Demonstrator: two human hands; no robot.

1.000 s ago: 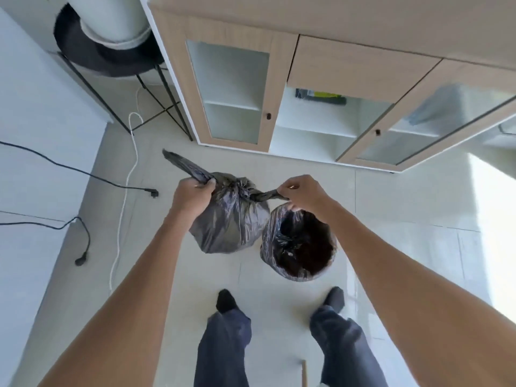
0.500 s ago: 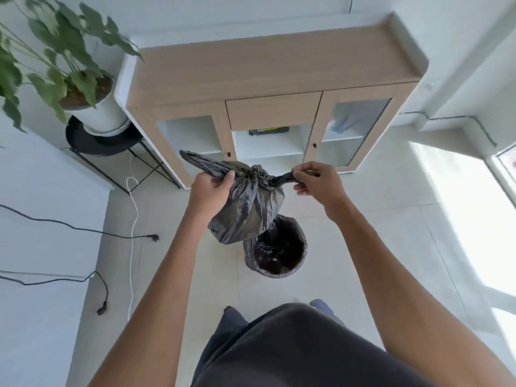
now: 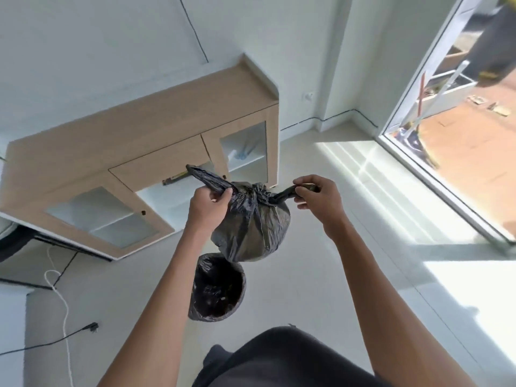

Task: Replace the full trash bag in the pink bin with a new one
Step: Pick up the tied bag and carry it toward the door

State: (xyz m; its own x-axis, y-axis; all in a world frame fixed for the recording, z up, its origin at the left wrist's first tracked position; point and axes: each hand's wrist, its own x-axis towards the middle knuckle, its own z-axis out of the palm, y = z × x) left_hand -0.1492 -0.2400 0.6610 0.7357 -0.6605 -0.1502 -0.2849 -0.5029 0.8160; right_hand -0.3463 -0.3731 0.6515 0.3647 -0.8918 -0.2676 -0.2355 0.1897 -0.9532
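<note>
A full black trash bag, knotted at its top, hangs in the air between both hands. My left hand grips the bag's left tail, which sticks out up and to the left. My right hand pinches the shorter right tail. Below the bag on the floor stands the bin, lined with a black bag whose edge is folded over the rim; no pink shows.
A wooden cabinet with glass doors stands against the wall behind the bag. Cables and a plug lie on the floor at the left. A sunlit glass door is at the right. White tiled floor surrounds the bin.
The bag has risen higher above the bin with both hands still on its tails. The view has swung up and to the right, bringing the glass door into sight.
</note>
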